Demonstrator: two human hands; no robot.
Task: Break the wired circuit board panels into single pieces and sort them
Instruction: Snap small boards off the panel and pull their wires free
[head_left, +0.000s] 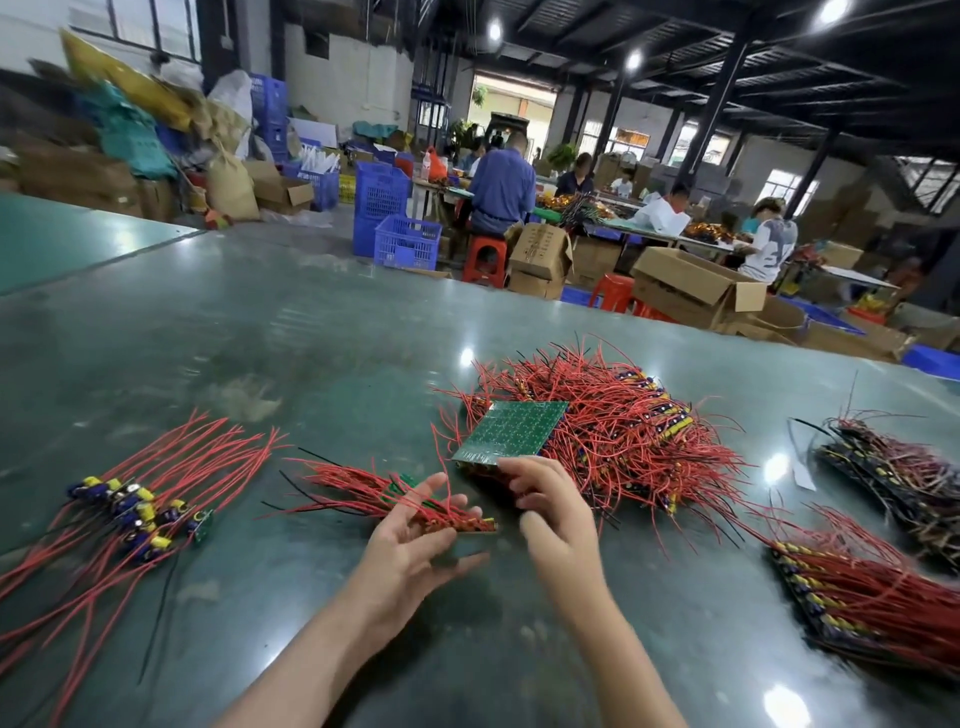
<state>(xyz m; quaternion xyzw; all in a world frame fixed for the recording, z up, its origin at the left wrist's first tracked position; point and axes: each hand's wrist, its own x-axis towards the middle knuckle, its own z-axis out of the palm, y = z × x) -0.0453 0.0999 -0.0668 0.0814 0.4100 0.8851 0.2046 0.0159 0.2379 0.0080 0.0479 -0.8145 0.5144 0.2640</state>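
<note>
a large workshop hall with dark ceiling beams (701, 47) and bright lamps fills the back; several people (501, 182) sit at long tables among open cardboard boxes (691, 283), blue plastic crates (382, 205) and red stools (485, 260), and bags and cartons are heaped along the left wall.

the wide, glossy green surface (291, 332) takes up the near half, worn and scuffed, with lamp glare on it. on it, right of centre, lies a big heap of wired boards (623, 431), red wires sticking out all ways, and a green circuit board panel (509, 431) lies tilted on its near left side, solder side up. at the right edge lie two more stacks of wired panels (862, 587), the far one darker and blurred. at the left lies a spread of single pieces (140, 509) with blue and yellow parts and long red wires.

the right hand (550, 509) is at the panel's near edge, fingers curled; whether it grips the panel cannot be told. the left hand (421, 545) is spread wide, its fingers resting on a narrow strip of boards (415, 504) with red wires trailing left on the surface.
</note>
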